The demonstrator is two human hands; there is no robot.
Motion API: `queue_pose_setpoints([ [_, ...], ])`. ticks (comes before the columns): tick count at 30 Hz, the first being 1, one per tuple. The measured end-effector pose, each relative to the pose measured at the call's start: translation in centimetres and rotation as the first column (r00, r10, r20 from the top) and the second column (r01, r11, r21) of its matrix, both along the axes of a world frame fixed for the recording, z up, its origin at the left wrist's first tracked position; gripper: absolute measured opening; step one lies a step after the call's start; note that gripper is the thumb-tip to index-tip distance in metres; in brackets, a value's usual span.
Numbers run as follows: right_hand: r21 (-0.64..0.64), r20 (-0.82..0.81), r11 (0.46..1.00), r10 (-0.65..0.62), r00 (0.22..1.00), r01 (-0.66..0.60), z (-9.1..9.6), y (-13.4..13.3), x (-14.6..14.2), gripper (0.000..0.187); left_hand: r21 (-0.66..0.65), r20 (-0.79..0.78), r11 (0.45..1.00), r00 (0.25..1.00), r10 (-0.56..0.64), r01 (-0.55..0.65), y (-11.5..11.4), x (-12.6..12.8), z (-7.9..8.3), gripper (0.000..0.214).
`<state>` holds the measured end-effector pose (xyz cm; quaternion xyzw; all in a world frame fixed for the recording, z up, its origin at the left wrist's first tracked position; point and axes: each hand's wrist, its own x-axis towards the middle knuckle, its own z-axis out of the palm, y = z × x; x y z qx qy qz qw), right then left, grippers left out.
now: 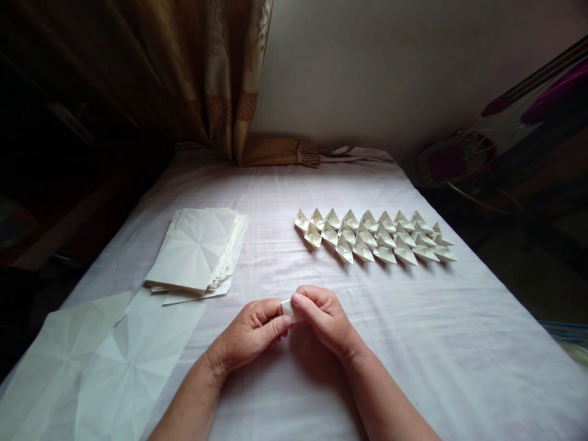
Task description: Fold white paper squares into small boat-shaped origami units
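I pinch a small folded paper between both hands, low over the sheet that covers the table. My left hand closes on its left end with thumb and forefinger; my right hand closes on its right end, the thumb lying across the top. Most of the paper is hidden under my fingers, so only 1 white corner shows. As far as I can tell, its long axis runs left to right, from one grip to the other, and neither hand is nearer than the other.

Ahead and to the right, well apart from my hands, the boats lie in close rows. Ahead and to the left sits the stack of creased squares, nearer my left hand. 2 loose sheets lie flat beside my left forearm.
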<state>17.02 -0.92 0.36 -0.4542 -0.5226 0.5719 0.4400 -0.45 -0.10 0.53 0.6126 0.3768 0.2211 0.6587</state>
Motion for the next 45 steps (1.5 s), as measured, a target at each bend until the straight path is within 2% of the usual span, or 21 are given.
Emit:
queue_pose_setpoints([
  [5,-0.011,-0.016,1.0,-0.019,1.0,0.019,0.0,0.1,0.0,0.041,-0.031,0.013,0.999,1.0,0.008,-0.007,-0.2,0.3,0.0,0.044],
  [9,0.032,0.067,0.999,-0.033,0.997,0.031,0.0,0.1,-0.1,0.041,-0.002,-0.008,0.993,0.993,0.114,-0.114,-0.2,0.6,0.3,0.05],
  [12,0.047,0.113,0.999,-0.02,0.993,0.014,-0.2,0.0,-0.2,0.04,-0.027,-0.002,0.987,0.987,0.162,-0.162,-0.2,0.6,0.5,0.052],
  [18,0.076,0.124,0.997,-0.028,0.992,0.019,-0.1,-0.1,-0.3,0.041,-0.088,0.034,0.979,0.982,0.186,-0.183,-0.2,0.6,-0.3,0.051],
  [23,0.116,0.09,0.986,-0.133,0.987,0.123,-0.3,0.0,-0.5,0.042,-0.034,-0.029,0.981,0.982,0.189,-0.19,-0.4,1.0,0.0,0.051],
  [26,0.119,0.08,0.981,-0.16,0.984,0.15,-0.5,0.0,-0.6,0.04,-0.038,-0.016,0.982,0.983,0.185,-0.185,-0.4,1.1,0.2,0.051],
  [33,0.096,0.085,0.995,-0.037,0.996,0.029,-0.3,0.0,-0.1,0.034,-0.136,0.058,0.925,0.93,0.364,-0.354,-0.2,1.2,0.2,0.051],
  [38,0.084,0.057,0.995,-0.053,0.997,0.048,-0.4,0.0,0.0,0.036,-0.142,0.061,0.937,0.942,0.331,-0.32,-0.3,1.4,0.4,0.052],
  [43,0.05,0.046,0.997,-0.06,0.997,0.058,-0.5,0.0,0.0,0.036,-0.167,0.058,0.961,0.97,0.234,-0.222,-0.3,0.9,0.4,0.051],
  [45,0.05,0.054,0.998,-0.05,0.997,0.048,-0.5,0.0,0.0,0.036,-0.162,0.062,0.959,0.968,0.243,-0.231,-0.2,0.7,0.3,0.05],
])
